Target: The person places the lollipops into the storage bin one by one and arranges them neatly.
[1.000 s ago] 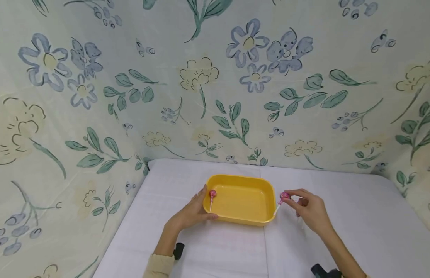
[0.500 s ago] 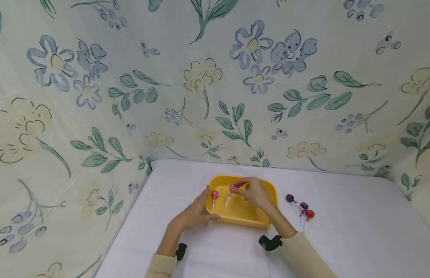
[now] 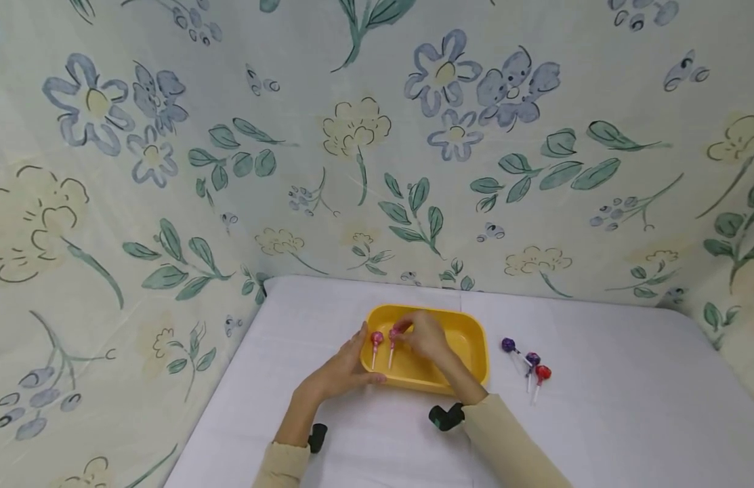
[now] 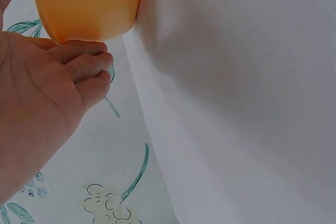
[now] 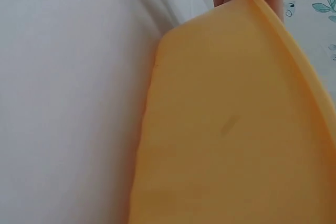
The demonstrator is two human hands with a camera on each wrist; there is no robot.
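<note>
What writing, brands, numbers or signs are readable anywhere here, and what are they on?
None: no word, label, brand, number or sign can be read.
Pink lollipops, purple lollipops, red lollipop: any print is too small and blurred to read.
Tray: no lettering visible, only a small, blurred dark mark.
Backdrop: painted-looking flowers and leaves, no lettering visible.

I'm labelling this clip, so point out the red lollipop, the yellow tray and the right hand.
Red lollipop [image 3: 543, 373]: head view, on its round candy top.
Yellow tray [image 3: 413, 369]: head view, on its bare floor.
Right hand [image 3: 423, 335]: head view, on its back.
</note>
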